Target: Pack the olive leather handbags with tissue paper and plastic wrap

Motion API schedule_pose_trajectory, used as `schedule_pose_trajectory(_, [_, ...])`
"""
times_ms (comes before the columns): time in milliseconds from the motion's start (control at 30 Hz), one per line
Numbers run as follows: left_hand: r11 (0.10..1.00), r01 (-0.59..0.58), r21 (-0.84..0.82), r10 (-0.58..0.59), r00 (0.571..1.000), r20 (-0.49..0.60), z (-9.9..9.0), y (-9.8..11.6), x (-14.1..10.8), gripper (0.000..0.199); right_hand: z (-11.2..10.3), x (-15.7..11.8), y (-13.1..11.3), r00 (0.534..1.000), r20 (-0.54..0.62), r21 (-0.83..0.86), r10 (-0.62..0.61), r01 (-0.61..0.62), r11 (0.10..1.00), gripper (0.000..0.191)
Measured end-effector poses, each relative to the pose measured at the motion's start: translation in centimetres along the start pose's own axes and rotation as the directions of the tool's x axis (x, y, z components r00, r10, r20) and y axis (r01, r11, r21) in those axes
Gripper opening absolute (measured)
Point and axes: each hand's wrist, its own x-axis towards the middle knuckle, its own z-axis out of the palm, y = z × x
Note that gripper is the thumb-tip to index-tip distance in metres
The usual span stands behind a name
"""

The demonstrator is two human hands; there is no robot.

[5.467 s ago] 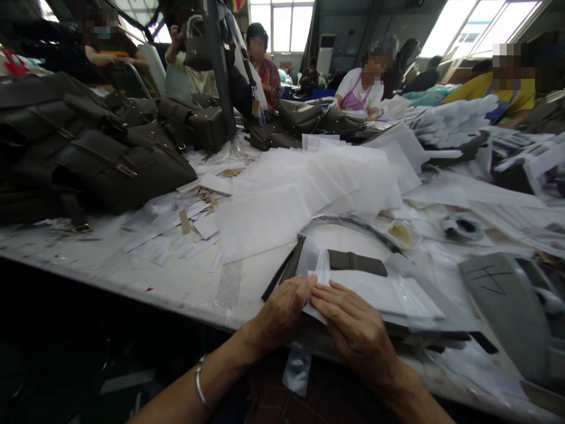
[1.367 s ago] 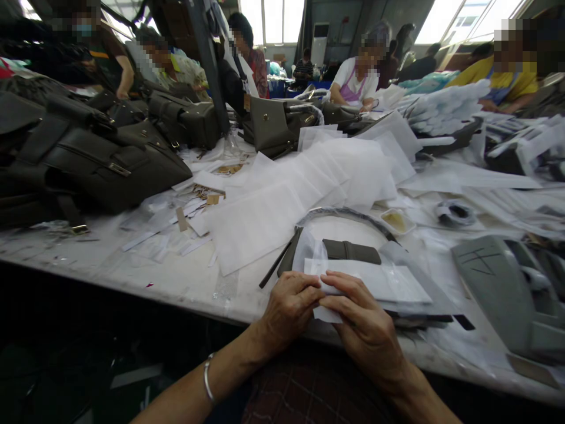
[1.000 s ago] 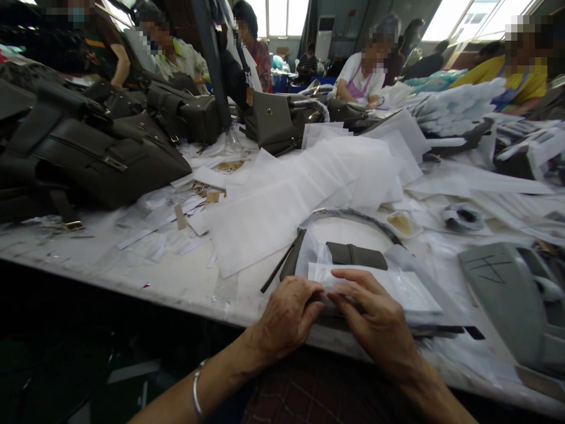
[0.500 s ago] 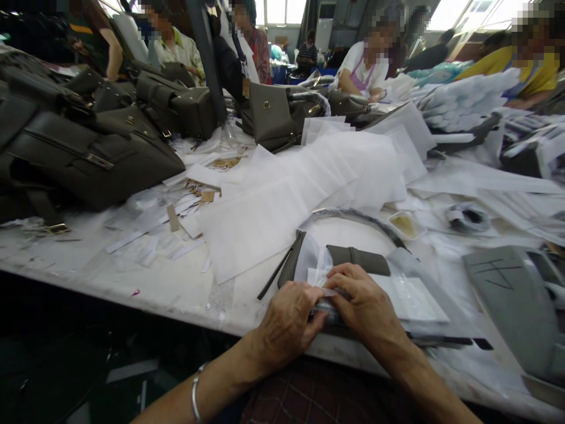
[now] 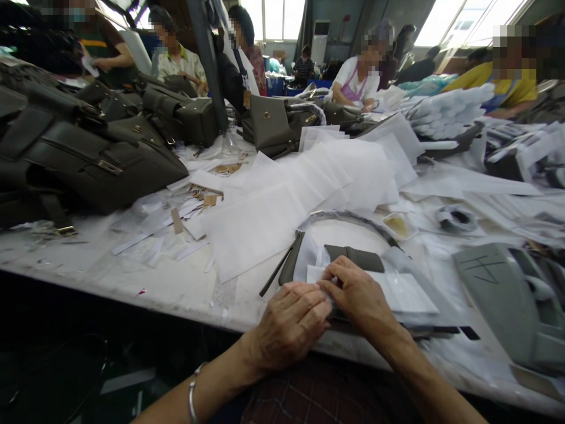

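A dark olive handbag (image 5: 359, 259) lies at the table's front edge, its curved handle (image 5: 348, 217) wrapped in clear film. White sheets and translucent wrapping (image 5: 408, 292) cover part of its near side. My left hand (image 5: 293, 321) is closed at the bag's near edge, fingers curled over the wrapping; what it grips is hidden. Against it, my right hand (image 5: 357, 294) is closed in a pinch at the white wrapping, and the pinched piece is too small to make out.
Olive bags (image 5: 97, 159) are heaped at the left. White sheets (image 5: 282, 206) spread behind my hands. A small dish (image 5: 398, 225), a tape roll (image 5: 457, 219) and a grey marked piece (image 5: 498, 282) lie right. People work across the table.
My left hand has rolled over, its fingers now curled across the near edge beside my right fingertips. My right hand has shifted slightly left. The camera view has moved a little.
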Motion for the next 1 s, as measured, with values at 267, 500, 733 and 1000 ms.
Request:
schedule_pose_trajectory(267, [0.969, 0.081, 0.232, -0.117, 0.982, 0.146, 1.6, 0.7, 0.6, 0.028, 0.0, 1.8, 0.1, 0.997, -0.060, -0.157, 0.039, -0.048, 0.986, 0.014])
schedule_pose_trajectory(500, [0.968, 0.063, 0.245, -0.087, 0.992, 0.088, 1.6, 0.9, 0.5, 0.028, -4.0, -0.2, 3.3, 0.926, -0.377, 0.114, 0.027, 0.018, 0.993, 0.016])
schedule_pose_trajectory(733, [0.958, 0.005, 0.285, -0.002, 1.000, -0.014, 2.0, 0.4, 0.4, 0.026, -14.3, -10.1, 11.6, 0.568, -0.676, 0.189, 0.469, -0.481, 0.856, 0.033])
schedule_pose_trajectory(1000, [0.945, -0.031, 0.327, 0.043, 0.999, -0.028, 2.3, -0.2, 0.1, 0.028, -15.8, -14.7, 23.4, 0.498, -0.468, 0.293, 0.730, -0.692, 0.660, 0.018])
